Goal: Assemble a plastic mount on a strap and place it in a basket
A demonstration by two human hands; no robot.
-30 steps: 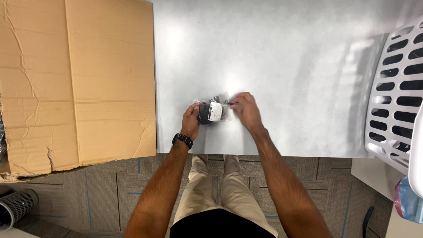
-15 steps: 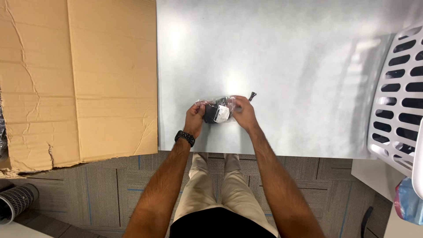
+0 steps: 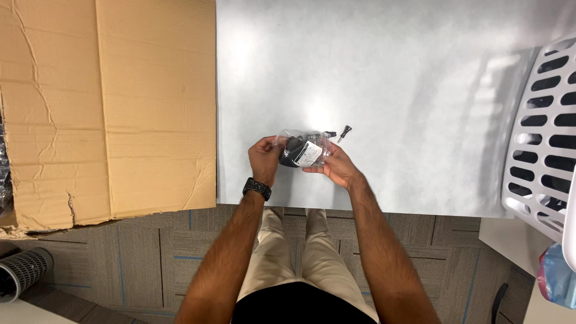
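A small clear plastic bag (image 3: 303,150) with a dark object and a white label inside is held between both hands, just above the white table (image 3: 390,72). My left hand (image 3: 264,157), with a black watch on its wrist, grips the bag's left end. My right hand (image 3: 336,168) holds the bag from below on its right side. A small black screw with a knob head (image 3: 344,132) lies on the table just beyond the bag's right end, apart from my fingers.
A large flattened cardboard sheet (image 3: 108,102) covers the left part of the table. A white slotted plastic basket (image 3: 543,132) stands at the right edge. Grey carpet floor (image 3: 132,264) lies below, with a dark ribbed cylinder (image 3: 24,273) at lower left.
The black screw now lies on the table beside the bag, clear of my right hand. My right hand has shifted from the bag's top to underneath it.
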